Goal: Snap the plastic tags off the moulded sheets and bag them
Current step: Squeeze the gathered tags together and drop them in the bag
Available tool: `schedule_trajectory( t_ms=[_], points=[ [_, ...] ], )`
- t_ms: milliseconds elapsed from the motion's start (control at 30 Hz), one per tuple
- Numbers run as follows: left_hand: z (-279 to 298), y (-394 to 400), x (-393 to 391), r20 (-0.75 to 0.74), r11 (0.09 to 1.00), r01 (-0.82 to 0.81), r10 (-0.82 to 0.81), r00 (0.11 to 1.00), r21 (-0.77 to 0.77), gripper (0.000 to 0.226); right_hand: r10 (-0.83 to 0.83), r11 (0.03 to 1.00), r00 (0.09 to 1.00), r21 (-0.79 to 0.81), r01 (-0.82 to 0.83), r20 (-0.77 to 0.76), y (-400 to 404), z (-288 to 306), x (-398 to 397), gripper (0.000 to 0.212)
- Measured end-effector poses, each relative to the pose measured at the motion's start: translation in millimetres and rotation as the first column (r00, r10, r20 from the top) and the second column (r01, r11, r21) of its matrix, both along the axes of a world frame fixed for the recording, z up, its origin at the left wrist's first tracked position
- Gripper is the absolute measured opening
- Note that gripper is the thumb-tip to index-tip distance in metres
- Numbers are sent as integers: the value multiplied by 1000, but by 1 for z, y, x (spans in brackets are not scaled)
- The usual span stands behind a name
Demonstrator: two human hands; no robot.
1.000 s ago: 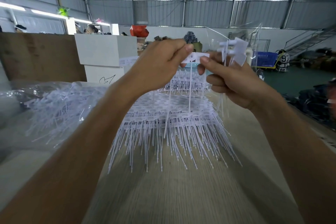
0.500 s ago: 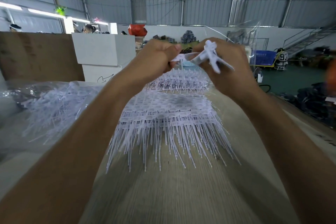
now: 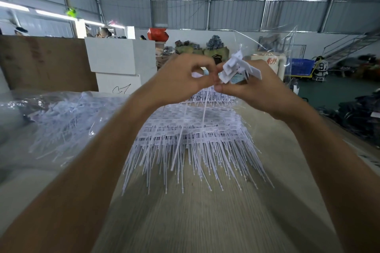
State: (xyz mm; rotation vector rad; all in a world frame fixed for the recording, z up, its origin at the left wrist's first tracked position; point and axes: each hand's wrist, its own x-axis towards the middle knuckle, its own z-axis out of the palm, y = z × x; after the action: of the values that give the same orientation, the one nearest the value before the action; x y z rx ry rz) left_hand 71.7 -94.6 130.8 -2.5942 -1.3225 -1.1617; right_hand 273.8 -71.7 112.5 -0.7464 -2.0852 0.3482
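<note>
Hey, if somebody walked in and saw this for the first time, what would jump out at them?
First, the two hands raised mid-frame: the right hand grips a bunch of white tags, and the left hand pinches a small white piece beside it. Below them, moulded sheets of thin white tags fan out across the wooden table. A clear bag of loose tags lies to the left.

White tags [image 3: 236, 68], white moulded sheets [image 3: 191, 129] with seemingly dark print.
</note>
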Motion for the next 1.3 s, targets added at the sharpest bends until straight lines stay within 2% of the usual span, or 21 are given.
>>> schedule_trajectory(
  t_ms=[67, 133, 167, 300, 400, 500, 600, 700, 767, 833, 900, 967, 1033, 1133, 1233, 1300],
  points=[
    [0, -1, 0, 65, 999, 38, -38, 997, -4, 13, -3, 999, 1000, -33, 4, 25, 2, 0, 2, 23],
    [0, -1, -2, 136, 994, 104, -98, 986, -33, 9, -39, 999, 999, -36, 39, -7, 3, -1, 4, 17],
    [1, -2, -2, 158, 990, 133, -125, 979, -39, 8, -55, 998, 998, -39, 53, -31, 4, -2, 4, 23],
    [-2, 2, 1, 108, 992, 97, -88, 990, -81, 17, -129, 991, 991, -21, 129, 18, 9, -6, 1, 42],
    [-2, 2, 4, 72, 989, 94, -86, 994, -112, 22, -116, 986, 989, -134, 102, -95, 14, -12, 0, 50],
    [0, -2, 7, -10, 992, 104, -105, 994, -66, 22, -109, 967, 978, -248, 63, -178, 19, -24, -7, 46],
    [4, -13, 6, -31, 953, 235, -245, 969, -190, 27, -274, 897, 895, -429, 105, -352, 34, -35, 3, 42],
    [11, -18, 2, 52, 951, 277, -273, 961, -134, 34, -383, 815, 844, -567, 117, -376, 41, -39, 27, 48],
    [12, -13, 0, 6, 967, 228, -229, 973, -111, 33, -325, 816, 837, -578, 13, -441, 42, -39, 31, 49],
    [9, -9, -1, -86, 969, 158, -177, 981, -187, 23, -241, 832, 826, -547, -94, -509, 42, -36, 26, 45],
    [2, -5, 1, -147, 962, 102, -142, 979, -255, 30, -168, 846, 836, -512, -150, -523, 42, -34, 20, 43],
    [-3, -1, 2, -173, 970, 76, -118, 978, -230, 35, -78, 846, 859, -490, -211, -505, 41, -30, 14, 35],
    [-5, 3, -1, -140, 977, 77, -106, 985, -199, 39, 22, 815, 870, -495, -302, -493, 36, -26, 10, 25],
    [-6, 8, -9, -53, 977, 99, -111, 992, -189, 40, 110, 785, 906, -524, -331, -408, 29, -24, 9, 24],
    [-10, 9, -13, 72, 949, 207, -196, 978, -239, 29, 156, 822, 932, -480, -306, -328, 25, -26, 5, 9],
    [-12, 11, -15, 141, 942, 226, -196, 970, -248, 27, 158, 842, 930, -446, -302, -333, 24, -26, 5, 17]
  ],
)
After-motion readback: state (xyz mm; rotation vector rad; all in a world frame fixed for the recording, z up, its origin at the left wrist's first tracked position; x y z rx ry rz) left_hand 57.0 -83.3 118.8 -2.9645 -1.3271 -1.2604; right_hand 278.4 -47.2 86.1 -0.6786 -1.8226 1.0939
